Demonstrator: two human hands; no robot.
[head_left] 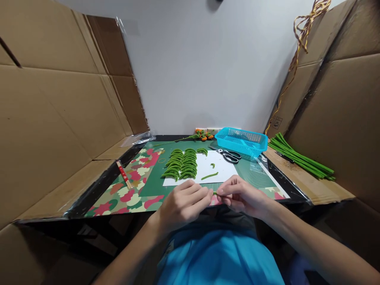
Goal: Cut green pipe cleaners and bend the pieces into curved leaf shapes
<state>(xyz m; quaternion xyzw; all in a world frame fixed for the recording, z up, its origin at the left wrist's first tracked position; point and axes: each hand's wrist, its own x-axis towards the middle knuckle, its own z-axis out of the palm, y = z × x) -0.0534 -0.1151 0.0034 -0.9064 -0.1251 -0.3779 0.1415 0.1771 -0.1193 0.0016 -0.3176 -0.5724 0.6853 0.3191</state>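
Left hand (190, 200) and right hand (242, 194) pinch green bit (215, 193) between them. Green curls (188, 163) in rows at eleven o'clock; scissors (227, 153) at one, basket (242, 147) just behind.

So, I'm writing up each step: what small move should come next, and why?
Probably curve the green piece held between the left hand and right hand: curved green pieces lie in columns beyond them, suggesting that shape.
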